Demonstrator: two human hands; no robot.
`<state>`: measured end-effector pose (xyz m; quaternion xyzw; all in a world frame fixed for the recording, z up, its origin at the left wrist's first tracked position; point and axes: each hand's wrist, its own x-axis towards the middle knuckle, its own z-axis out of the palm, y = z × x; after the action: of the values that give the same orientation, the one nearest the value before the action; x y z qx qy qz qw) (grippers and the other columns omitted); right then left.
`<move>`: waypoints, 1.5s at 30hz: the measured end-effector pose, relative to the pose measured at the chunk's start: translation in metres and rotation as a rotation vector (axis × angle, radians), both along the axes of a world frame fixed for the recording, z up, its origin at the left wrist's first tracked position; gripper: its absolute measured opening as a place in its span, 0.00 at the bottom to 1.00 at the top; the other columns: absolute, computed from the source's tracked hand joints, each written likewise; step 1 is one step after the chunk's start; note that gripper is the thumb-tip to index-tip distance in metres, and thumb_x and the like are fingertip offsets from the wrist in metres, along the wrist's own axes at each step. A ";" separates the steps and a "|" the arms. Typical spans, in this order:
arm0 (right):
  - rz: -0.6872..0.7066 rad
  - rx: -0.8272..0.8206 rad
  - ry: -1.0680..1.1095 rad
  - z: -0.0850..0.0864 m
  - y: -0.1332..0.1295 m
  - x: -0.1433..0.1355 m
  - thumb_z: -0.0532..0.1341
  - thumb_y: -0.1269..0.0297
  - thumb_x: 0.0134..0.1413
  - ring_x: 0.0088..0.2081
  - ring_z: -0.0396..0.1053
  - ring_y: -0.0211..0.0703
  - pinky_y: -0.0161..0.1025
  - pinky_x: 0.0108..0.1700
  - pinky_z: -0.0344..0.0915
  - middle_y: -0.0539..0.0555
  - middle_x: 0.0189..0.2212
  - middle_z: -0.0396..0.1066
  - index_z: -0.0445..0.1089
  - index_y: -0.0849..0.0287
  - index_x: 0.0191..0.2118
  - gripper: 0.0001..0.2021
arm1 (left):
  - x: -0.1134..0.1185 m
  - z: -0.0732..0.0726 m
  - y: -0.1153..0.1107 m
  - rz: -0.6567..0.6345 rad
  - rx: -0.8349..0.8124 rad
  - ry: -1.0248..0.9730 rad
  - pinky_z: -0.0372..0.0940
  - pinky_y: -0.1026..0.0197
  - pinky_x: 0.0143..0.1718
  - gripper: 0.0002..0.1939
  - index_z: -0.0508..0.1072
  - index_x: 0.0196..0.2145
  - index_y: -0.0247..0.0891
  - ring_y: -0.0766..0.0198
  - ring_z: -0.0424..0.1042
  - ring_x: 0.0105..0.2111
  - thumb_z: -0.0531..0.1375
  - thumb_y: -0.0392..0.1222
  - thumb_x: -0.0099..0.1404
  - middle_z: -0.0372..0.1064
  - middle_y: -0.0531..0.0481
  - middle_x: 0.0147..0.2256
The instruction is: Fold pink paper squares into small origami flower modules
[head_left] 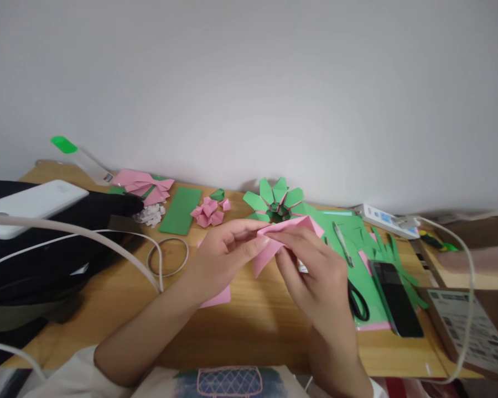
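Both of my hands hold one piece of folded pink paper (266, 257) above the wooden table. My left hand (228, 254) pinches its left corner between thumb and fingers. My right hand (315, 265) grips it from the right, fingers over the top and thumb tucked beneath. The paper has angled folds, with a flap hanging down at the left and a raised tip at the right. Just behind it stands a green folded-paper flower shape (280, 190), its petals spread. Partly under my left forearm lies a flat pink sheet (218, 298).
Left are a pink paper flower (208, 212), green paper (181, 210), a tape roll (168, 257) and a black bag (95, 221). Right are green sheets (340, 237), a pen (342, 244), scissors (359, 301), a phone (398, 298) and a power strip (388, 220). Cables (470, 287) cross both sides.
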<state>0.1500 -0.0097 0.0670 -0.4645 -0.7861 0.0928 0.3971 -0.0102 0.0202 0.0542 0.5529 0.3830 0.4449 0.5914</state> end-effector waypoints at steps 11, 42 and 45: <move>-0.390 0.120 -0.031 0.001 -0.014 -0.002 0.63 0.71 0.54 0.28 0.68 0.38 0.36 0.29 0.66 0.50 0.29 0.70 0.70 0.54 0.50 0.16 | 0.000 0.002 0.002 0.056 -0.127 0.011 0.66 0.68 0.25 0.08 0.76 0.30 0.34 0.69 0.69 0.22 0.61 0.42 0.60 0.71 0.53 0.22; -0.009 -0.421 0.577 0.008 0.004 0.024 0.60 0.53 0.59 0.34 0.76 0.41 0.37 0.34 0.73 0.53 0.33 0.79 0.76 0.55 0.38 0.12 | -0.003 0.006 0.000 0.048 -0.022 0.077 0.68 0.68 0.24 0.03 0.78 0.29 0.37 0.66 0.75 0.25 0.64 0.37 0.57 0.79 0.50 0.28; 0.145 -0.503 0.577 0.011 0.004 0.035 0.61 0.47 0.55 0.33 0.76 0.42 0.37 0.32 0.73 0.54 0.34 0.79 0.75 0.54 0.44 0.18 | -0.005 0.007 0.000 0.050 -0.072 0.026 0.68 0.68 0.24 0.02 0.78 0.28 0.37 0.67 0.74 0.24 0.65 0.38 0.56 0.78 0.52 0.26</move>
<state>0.1851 -0.0055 0.0782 -0.4456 -0.6256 0.4374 0.4677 -0.0149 0.0203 0.0610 0.5273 0.4202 0.4380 0.5946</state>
